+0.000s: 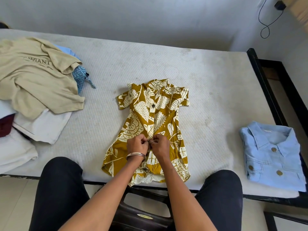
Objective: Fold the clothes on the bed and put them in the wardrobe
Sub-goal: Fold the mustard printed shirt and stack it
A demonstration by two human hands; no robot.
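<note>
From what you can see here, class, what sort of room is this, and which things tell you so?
Probably a bedroom: a bare mattress on a dark bed frame, with an unfolded clothes pile and a folded blue shirt lying on it.

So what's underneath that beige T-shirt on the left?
Under the beige T-shirt lie other clothes: a blue patterned piece pokes out at its right edge, a white garment below it, something dark red at the left. How many more are underneath is hidden.

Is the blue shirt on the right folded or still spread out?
Folded. The blue shirt lies as a neat rectangle, collar on top, sleeves tucked out of sight.
</note>
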